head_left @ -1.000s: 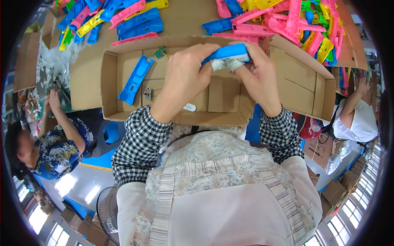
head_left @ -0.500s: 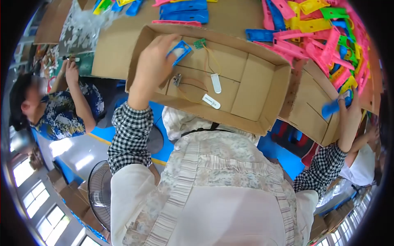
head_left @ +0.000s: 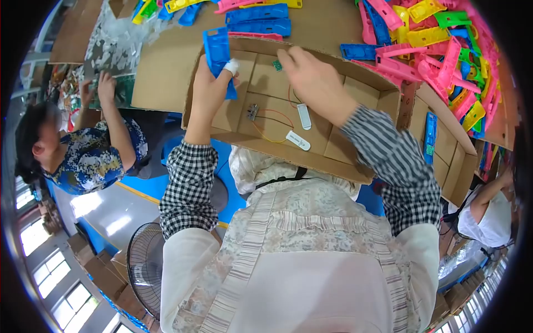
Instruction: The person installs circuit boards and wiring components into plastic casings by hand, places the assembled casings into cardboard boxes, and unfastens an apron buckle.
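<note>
My left hand [head_left: 208,91] is closed around a blue plastic casing [head_left: 216,47], held upright over the left side of a cardboard box. A white cover [head_left: 232,66] sits on the thumb tip. Above the box, my right hand [head_left: 316,77] reaches in from the right with bent fingers, its fingertips at a small green circuit board [head_left: 277,65]; the thumb is hidden. Below it in the box lie a white strip-shaped piece [head_left: 303,116] and a second white piece [head_left: 298,141]. Thin red and yellow wires link the second piece to a small metallic part [head_left: 252,112].
The cardboard box [head_left: 383,150] has raised walls. Another box [head_left: 461,183] on the right holds a blue casing [head_left: 430,137]. Pink, yellow, green and blue casings [head_left: 427,38] are heaped at the back right. A co-worker [head_left: 89,144] sits at the left; another person [head_left: 488,213] is at the right.
My right hand has moved from the right-hand box to the circuit board, leaving a blue casing in that box. My left hand has lifted its blue casing and turned it upright.
</note>
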Available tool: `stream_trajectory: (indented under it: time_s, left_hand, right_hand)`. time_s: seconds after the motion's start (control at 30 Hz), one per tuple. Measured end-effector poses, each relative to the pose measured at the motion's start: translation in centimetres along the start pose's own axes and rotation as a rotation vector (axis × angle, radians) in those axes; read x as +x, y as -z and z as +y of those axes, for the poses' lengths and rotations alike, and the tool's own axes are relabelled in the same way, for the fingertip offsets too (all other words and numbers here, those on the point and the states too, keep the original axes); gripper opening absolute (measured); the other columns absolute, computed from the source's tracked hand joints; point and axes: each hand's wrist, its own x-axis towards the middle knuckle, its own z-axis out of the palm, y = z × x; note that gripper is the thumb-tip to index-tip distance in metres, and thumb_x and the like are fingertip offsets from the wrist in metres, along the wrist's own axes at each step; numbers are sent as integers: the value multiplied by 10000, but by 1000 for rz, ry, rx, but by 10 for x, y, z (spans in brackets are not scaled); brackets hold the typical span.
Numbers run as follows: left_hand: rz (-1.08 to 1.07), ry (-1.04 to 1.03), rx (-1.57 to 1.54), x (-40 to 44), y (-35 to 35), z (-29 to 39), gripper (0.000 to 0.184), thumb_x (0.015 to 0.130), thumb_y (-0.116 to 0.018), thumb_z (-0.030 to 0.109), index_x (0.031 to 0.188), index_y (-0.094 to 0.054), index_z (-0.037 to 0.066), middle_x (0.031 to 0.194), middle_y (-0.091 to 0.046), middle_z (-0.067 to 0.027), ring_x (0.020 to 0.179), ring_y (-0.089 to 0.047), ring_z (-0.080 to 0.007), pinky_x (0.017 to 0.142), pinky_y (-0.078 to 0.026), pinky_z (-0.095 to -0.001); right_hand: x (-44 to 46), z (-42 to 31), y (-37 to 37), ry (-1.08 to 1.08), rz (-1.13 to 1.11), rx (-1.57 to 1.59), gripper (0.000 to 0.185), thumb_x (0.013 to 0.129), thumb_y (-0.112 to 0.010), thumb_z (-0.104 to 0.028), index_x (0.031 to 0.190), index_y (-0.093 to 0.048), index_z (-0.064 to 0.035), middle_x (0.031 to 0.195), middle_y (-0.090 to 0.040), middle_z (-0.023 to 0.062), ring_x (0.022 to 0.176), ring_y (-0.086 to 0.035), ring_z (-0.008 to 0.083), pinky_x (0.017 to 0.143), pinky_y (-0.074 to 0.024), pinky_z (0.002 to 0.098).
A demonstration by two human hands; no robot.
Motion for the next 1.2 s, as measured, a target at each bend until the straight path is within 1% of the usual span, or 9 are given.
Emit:
stream_trajectory:
  time_s: [0.03, 0.17, 0.2, 0.27, 0.33, 0.47, 0.63, 0.97, 1.2]
  left_hand:
    - [-28, 63, -469, -4, 1, 1, 369, 787, -662, 118, 1094, -473, 38, 881, -609, -70, 700, -620, -199, 555, -508, -342]
    - [-12, 144, -638, -52, 3, 15, 389, 769, -667, 65, 1113, -492, 29, 879, -585, -41, 700, -596, -139, 613, -496, -265]
    - [-12, 165, -668, -59, 5, 18, 410, 752, -682, 48, 1117, -498, 18, 885, -596, -46, 742, -603, -129, 647, -497, -248]
    - [6, 116, -600, -64, 3, 22, 409, 751, -679, 35, 1117, -497, 13, 895, -604, -52, 772, -606, -127, 656, -499, -249]
    - [-9, 38, -558, -62, -4, 35, 397, 755, -663, -15, 1115, -496, 6, 954, -634, -80, 840, -612, -124, 684, -506, -246]
    - [-265, -139, -595, -62, -28, 64, 461, 780, -666, -14, 1191, -457, -17, 1057, -633, -168, 869, -632, -163, 715, -515, -249]
    - [-360, -134, -660, -68, -50, 75, 388, 775, -612, -82, 1130, -469, -22, 1021, -643, -119, 955, -615, -161, 810, -509, -283]
    - [-170, -200, -591, -70, -84, 83, 350, 760, -650, -56, 1073, -507, 8, 972, -654, -79, 869, -616, -118, 761, -494, -256]
    - [-70, -466, -270, -66, -98, 75, 405, 738, -700, -26, 1091, -509, 25, 952, -654, -70, 827, -627, -130, 720, -497, -252]
  right_hand:
    - [10, -3, -20, 1, -37, -132, 320, 757, -538, -53, 1076, -546, -70, 1040, -520, 102, 918, -573, 239, 673, -514, 347]
    - [11, -3, -38, -5, -169, -241, 317, 728, -555, -45, 1043, -530, -65, 1045, -518, 104, 955, -562, 223, 667, -515, 346]
    - [5, 3, -34, 123, 67, -77, 288, 738, -546, -18, 1022, -522, -54, 1036, -530, 106, 935, -577, 215, 669, -513, 325]
    - [-9, 6, -13, 248, 289, 82, 260, 748, -537, 9, 1001, -515, -43, 1027, -542, 109, 915, -591, 207, 671, -510, 303]
    - [-22, 0, 22, -81, -7, 954, 222, 791, -495, 53, 995, -521, -32, 993, -579, 111, 869, -620, 184, 699, -498, 268]
    - [-50, 3, 53, -198, -24, 1052, 250, 830, -495, 47, 1072, -523, -7, 987, -607, 84, 879, -631, 144, 741, -497, 256]
    - [-68, -3, 67, -291, 58, 1027, 239, 827, -504, 59, 1059, -543, 16, 972, -614, 86, 841, -637, 144, 745, -506, 256]
    - [-85, 4, 67, -658, 233, 1408, 124, 834, -555, 52, 952, -524, 29, 870, -617, 92, 715, -627, 128, 636, -497, 217]
    - [-95, 8, 60, -647, 293, 1299, 136, 822, -554, 67, 944, -518, 18, 818, -592, 70, 695, -606, 106, 600, -495, 208]
